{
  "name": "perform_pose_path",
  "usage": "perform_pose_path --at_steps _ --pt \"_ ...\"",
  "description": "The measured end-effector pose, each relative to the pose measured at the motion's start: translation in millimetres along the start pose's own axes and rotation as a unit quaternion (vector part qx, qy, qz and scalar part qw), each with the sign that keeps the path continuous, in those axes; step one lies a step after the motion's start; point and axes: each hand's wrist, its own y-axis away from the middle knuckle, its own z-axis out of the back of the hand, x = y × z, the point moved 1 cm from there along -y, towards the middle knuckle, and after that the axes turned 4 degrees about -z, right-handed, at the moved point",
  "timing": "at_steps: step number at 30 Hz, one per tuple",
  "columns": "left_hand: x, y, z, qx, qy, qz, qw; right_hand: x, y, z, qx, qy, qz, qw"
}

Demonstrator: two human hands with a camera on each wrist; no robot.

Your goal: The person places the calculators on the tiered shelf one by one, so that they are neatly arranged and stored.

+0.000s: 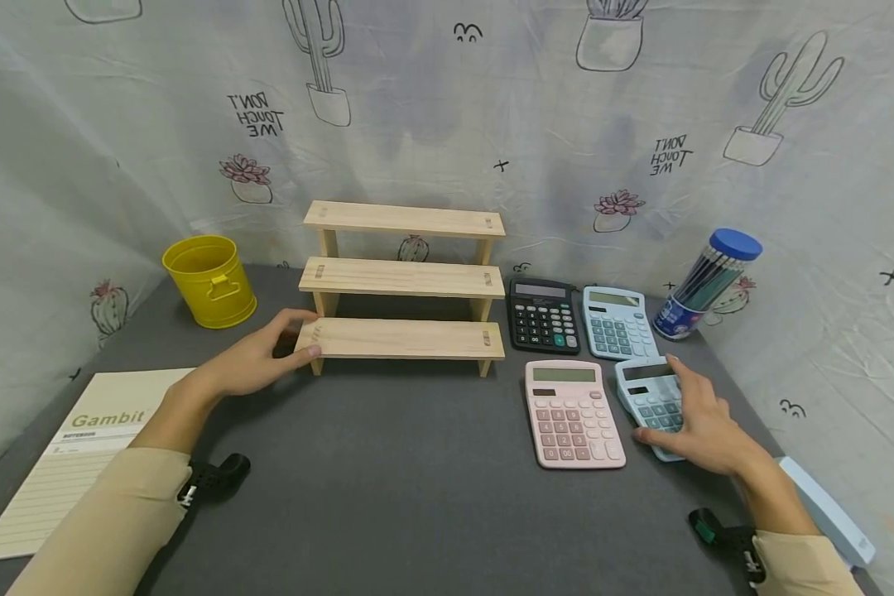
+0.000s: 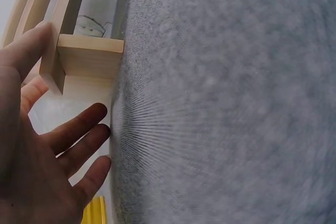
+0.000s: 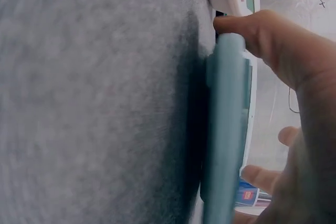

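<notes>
A three-tier wooden step shelf [image 1: 402, 338] stands near the back wall. My left hand [image 1: 257, 356] pinches the left end of its lowest step between thumb and index finger; in the left wrist view the other fingers [image 2: 86, 142] spread apart beside it. On the right, my right hand [image 1: 704, 422] grips a light blue calculator [image 1: 651, 397], thumb at its left side and fingers at its far right corner. The right wrist view shows this calculator's edge [image 3: 227, 129] with a dark shadow beneath. Just left of it lies a pink calculator [image 1: 574, 414].
Behind are a black calculator [image 1: 544, 314] and another light blue calculator [image 1: 618, 323]. A blue-lidded pencil jar [image 1: 681, 321] stands at the back right, a yellow bucket [image 1: 212, 285] at the back left. A notepad [image 1: 82, 455] lies left; a pale blue box-like object [image 1: 827, 513] is at the right edge.
</notes>
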Motion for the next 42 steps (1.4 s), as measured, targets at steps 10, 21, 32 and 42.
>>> perform_pose_path --at_steps 10,21,32,42 --pt "3.5 -1.3 1.1 0.001 0.047 0.014 0.9988 6 0.5 5 -0.039 -0.02 -0.009 0.999" --pt "4.0 -1.0 5.3 0.014 0.043 0.037 0.9983 20 2.0 15 -0.1 -0.061 0.021 0.9929" --pt "-2.9 -4.8 10.6 0.024 -0.015 0.036 0.999 47 0.3 24 -0.141 -0.076 0.036 0.9865" --pt "0.4 -2.0 8.2 0.031 0.001 0.043 0.9986 70 -9.5 29 -0.157 -0.089 0.065 0.9814"
